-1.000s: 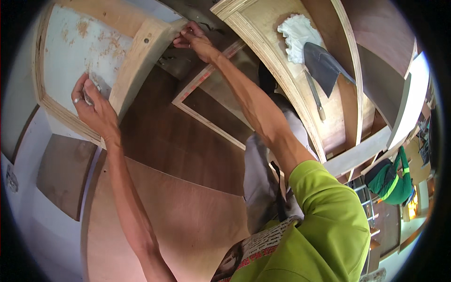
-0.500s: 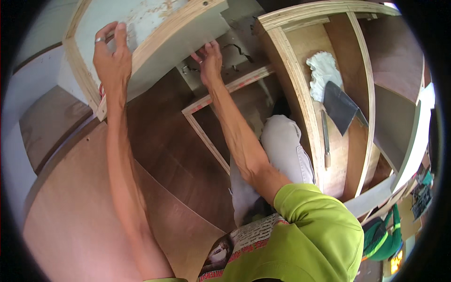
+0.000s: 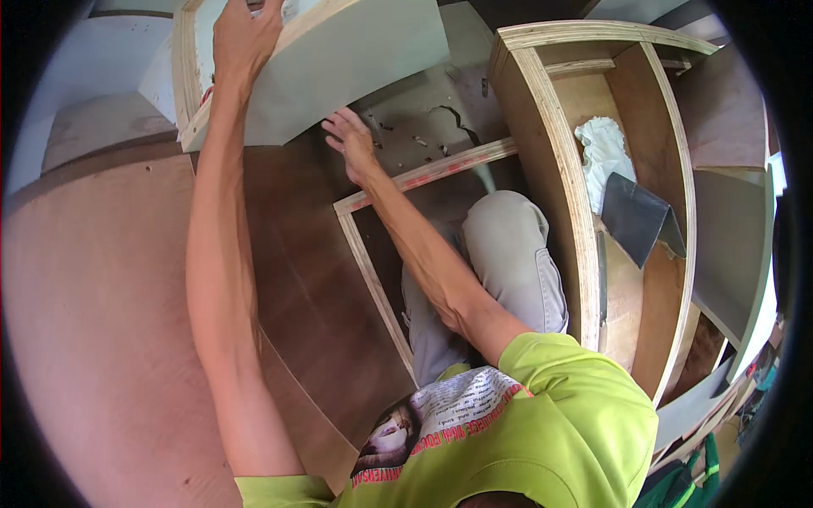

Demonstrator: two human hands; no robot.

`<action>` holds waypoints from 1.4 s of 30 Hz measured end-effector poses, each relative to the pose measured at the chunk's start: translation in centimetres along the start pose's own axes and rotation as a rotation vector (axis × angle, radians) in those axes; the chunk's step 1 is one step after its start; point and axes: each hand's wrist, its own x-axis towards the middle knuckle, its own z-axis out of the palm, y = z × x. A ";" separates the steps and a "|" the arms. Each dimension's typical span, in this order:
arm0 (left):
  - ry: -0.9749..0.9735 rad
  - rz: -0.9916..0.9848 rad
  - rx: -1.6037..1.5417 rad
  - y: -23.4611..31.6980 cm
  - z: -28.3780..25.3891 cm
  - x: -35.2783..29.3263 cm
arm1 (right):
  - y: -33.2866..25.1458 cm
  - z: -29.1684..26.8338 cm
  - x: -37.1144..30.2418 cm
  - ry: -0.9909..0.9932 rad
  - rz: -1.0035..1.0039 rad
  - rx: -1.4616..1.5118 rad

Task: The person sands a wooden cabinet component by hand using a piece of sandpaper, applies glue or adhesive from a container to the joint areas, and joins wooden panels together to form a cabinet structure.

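Note:
At the top left stands a panel (image 3: pixel 339 72) with a smooth grey face and a pale raw-wood edge frame. My left hand (image 3: pixel 246 38) is closed at its wooden edge, with curled fingers partly cut off by the picture's top. Beneath the panel's lower edge, my right hand (image 3: pixel 349 140) is open, palm turned up and fingers stretched out. Its fingertips are close to that edge; whether they touch it I cannot tell. Beyond this hand is a grey surface (image 3: pixel 415 110) with scattered debris and a dark crack-like mark.
An open plywood cabinet frame (image 3: pixel 542 118) stands at right, holding crumpled white material (image 3: pixel 603 152) and a folded dark sheet (image 3: pixel 639 216). A narrow wooden frame (image 3: pixel 373 271) lies by my knee (image 3: pixel 508 229). A large brown board (image 3: pixel 102 322) fills the left.
The panel now shows more of its grey face and sits higher in view. My left hand has shifted up with it. My right hand has come down and left, its fingers spreading out.

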 end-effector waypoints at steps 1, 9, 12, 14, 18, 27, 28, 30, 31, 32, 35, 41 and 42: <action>0.010 -0.011 0.001 0.2 0.0 -0.2 | 0.7 0.4 0.1 -0.034 0.021 0.016; 0.056 0.005 0.057 -0.4 -0.7 -0.8 | 5.1 2.6 0.0 -0.145 0.003 -0.058; 0.056 0.044 0.086 -1.6 -0.5 -0.5 | 5.5 2.3 -0.4 -0.144 0.006 -0.092; 0.080 0.015 0.051 -1.4 0.7 0.2 | 4.8 1.1 0.0 -0.180 0.015 -0.105; 0.013 0.047 0.075 -3.5 0.8 1.7 | 4.4 1.4 -2.0 -0.157 -0.104 -0.201; 0.013 -0.080 0.018 -3.5 1.9 0.8 | -16.2 3.7 -19.9 -0.102 -0.696 -0.506; 0.025 -0.094 0.030 -3.3 1.7 0.8 | -18.8 3.4 -21.3 -0.081 -0.799 -0.559; 0.033 -0.198 -0.062 -1.4 0.0 0.2 | -25.4 2.0 -25.1 0.021 -1.006 -0.889; 0.042 -0.246 -0.122 -0.4 -0.5 -0.1 | -28.1 0.4 -26.5 0.137 -1.140 -1.059; 0.122 -0.175 -0.118 -0.6 -1.3 -0.2 | -30.8 -2.0 -27.4 0.237 -1.173 -1.217; 0.312 0.014 -0.210 -0.4 0.3 -1.3 | -36.0 -10.7 -31.9 0.681 -0.925 -1.853; 0.290 0.032 -0.708 6.0 2.3 -10.9 | -34.8 -19.0 -33.4 0.754 -0.816 -1.906; 0.279 0.030 -0.818 6.5 3.1 -12.5 | -34.8 -19.3 -33.2 0.796 -0.806 -1.905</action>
